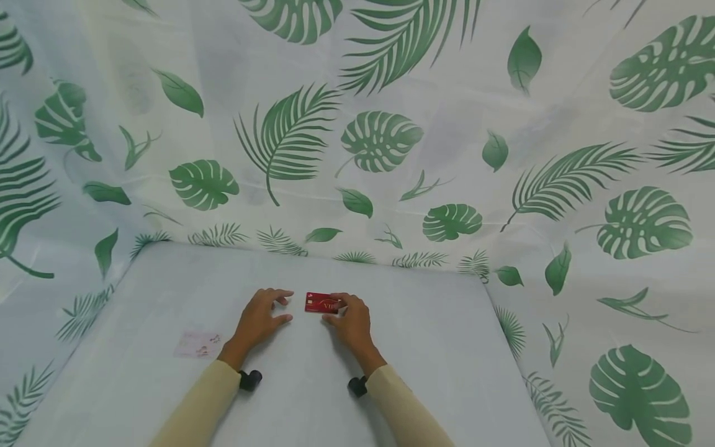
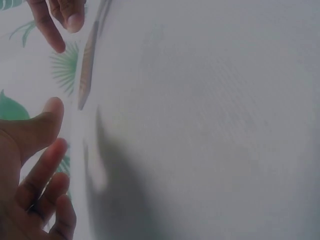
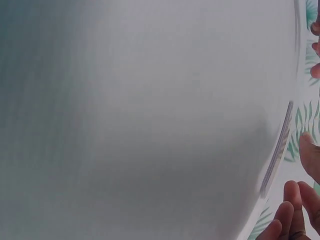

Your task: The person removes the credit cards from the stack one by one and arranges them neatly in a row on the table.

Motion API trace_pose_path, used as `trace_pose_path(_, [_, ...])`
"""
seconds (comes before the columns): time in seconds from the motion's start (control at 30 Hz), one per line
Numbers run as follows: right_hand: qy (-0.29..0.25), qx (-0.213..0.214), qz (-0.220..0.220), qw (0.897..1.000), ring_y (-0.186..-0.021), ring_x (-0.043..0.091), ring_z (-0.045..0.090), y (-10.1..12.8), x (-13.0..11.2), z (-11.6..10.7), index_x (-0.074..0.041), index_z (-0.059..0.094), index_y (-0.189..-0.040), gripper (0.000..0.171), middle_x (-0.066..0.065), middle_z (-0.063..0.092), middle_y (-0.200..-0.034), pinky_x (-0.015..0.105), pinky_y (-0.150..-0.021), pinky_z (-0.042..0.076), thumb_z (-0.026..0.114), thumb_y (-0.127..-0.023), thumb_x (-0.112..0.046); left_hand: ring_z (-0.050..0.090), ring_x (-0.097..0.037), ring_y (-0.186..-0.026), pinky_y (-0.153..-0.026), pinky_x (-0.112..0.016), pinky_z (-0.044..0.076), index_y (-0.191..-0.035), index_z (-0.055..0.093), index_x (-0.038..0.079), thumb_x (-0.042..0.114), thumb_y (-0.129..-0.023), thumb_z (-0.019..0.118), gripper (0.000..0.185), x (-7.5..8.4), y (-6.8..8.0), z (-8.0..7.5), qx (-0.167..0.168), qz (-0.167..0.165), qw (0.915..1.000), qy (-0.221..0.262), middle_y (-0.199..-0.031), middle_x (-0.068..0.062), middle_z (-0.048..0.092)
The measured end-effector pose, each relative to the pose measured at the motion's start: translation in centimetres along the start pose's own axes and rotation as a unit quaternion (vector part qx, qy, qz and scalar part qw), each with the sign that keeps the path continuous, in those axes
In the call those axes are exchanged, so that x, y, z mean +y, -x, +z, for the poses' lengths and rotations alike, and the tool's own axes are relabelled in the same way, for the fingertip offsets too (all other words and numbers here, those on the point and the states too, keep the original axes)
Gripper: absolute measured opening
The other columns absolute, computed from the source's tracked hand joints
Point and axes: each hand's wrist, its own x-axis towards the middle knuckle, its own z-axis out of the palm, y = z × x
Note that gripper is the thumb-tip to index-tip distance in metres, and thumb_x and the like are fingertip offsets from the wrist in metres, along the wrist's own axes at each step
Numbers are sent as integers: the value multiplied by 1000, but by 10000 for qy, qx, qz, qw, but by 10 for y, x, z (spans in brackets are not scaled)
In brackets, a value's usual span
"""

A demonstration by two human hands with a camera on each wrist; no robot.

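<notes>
A red card (image 1: 317,302) printed with "VIP" lies flat on the white table. Seen edge-on in the right wrist view, it shows as a thick, layered strip (image 3: 278,150), like stacked cards. My right hand (image 1: 352,320) reaches over the card's right end, thumb and fingers parted; in that wrist view they show just beyond the strip. To the left of the card, across a small gap, my left hand (image 1: 259,316) holds nothing, its thumb and fingers spread apart in a loose curve.
A pale pink, part-see-through rectangle (image 1: 198,344) with reddish marks lies by the left forearm. The white table (image 1: 313,397) is enclosed at the back and sides by a white curtain (image 1: 447,136) printed with green leaves. Each wrist wears a small black camera (image 1: 251,380).
</notes>
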Motion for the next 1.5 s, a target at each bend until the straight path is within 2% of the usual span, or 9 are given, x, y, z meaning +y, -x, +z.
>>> trace_pose_path(0.2, [143,-114,243,9995,-92,17,58,-10,11,-4,-20,74,-131,51,3,72,-105,32,-82,50,92,-84,-19,56,-20,-96,-87,-39,49,-136,70,15,17,-83,92,57,3,-10,10,-80,1,10000,10,-107,-3,74])
trace_pose_path(0.4, [197,-287,480,9982,-92,18,57,-15,15,-6,-20,72,-132,53,1,70,-103,33,-82,50,92,-84,-19,57,-20,-98,-91,-40,53,-138,69,17,20,-85,91,58,7,-20,20,-245,-136,9996,-98,-107,-1,74])
trace_pose_path(0.63, [323,-374,448,9978,-91,17,57,-20,16,-5,-20,73,-132,52,1,71,-100,33,-83,51,92,-83,-16,56,-19,-101,-92,-41,53,-140,67,17,23,-87,90,59,7,-28,30,-428,-295,9985,-161,-106,1,71])
trace_pose_path(0.9, [365,-549,578,9962,-94,19,58,-27,17,-7,-20,73,-133,52,2,71,-101,37,-88,54,91,-84,-16,55,-20,-101,-93,-41,52,-139,68,15,23,-85,92,60,8,-35,33,-491,-108,9983,-307,-103,0,69])
trace_pose_path(1.13, [343,-750,779,9935,-95,20,58,-32,17,-8,-19,72,-133,53,1,68,-100,38,-88,52,91,-84,-15,52,-19,-98,-87,-39,50,-137,69,15,25,-85,92,58,8,-41,37,-616,-17,9966,-539,-98,1,63])
trace_pose_path(1.23, [351,-758,754,9936,-94,20,57,-33,15,-9,-18,73,-132,51,2,67,-98,38,-87,51,91,-84,-14,51,-19,-98,-87,-37,48,-136,70,16,24,-86,91,56,8,-43,38,-695,-40,9958,-592,-98,1,62])
trace_pose_path(1.5, [313,-659,558,9958,-92,20,57,-29,13,-11,-16,73,-132,50,3,70,-99,40,-88,50,91,-85,-14,52,-19,-97,-86,-38,49,-134,69,13,21,-87,89,52,13,-43,35,-652,55,9961,-593,-97,0,63])
